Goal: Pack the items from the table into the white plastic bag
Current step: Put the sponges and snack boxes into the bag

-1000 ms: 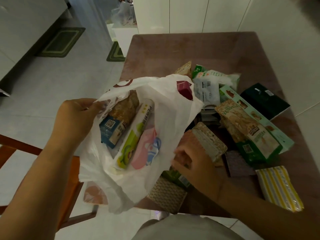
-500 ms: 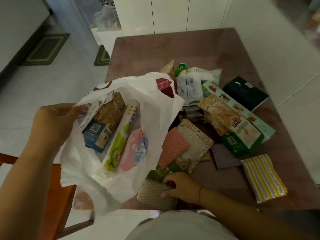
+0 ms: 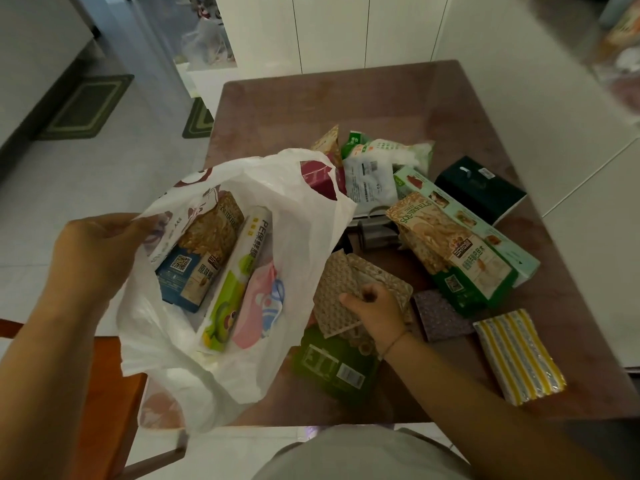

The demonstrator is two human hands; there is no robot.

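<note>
Three items lay in the white bag, held open at the counter's edge by the left hand, while the right hand had moved up to pinch the beige cloths, likely next in.

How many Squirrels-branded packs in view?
2. One Squirrels pack inside the white plastic bag, another on the table right of it. Others may be hidden in the pile.

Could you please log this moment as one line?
left grip: holds white plastic bag open | right grip: holds beige pads beside bag | inside: snack pack, film box, pink packet | pads: not yet bagged
</note>
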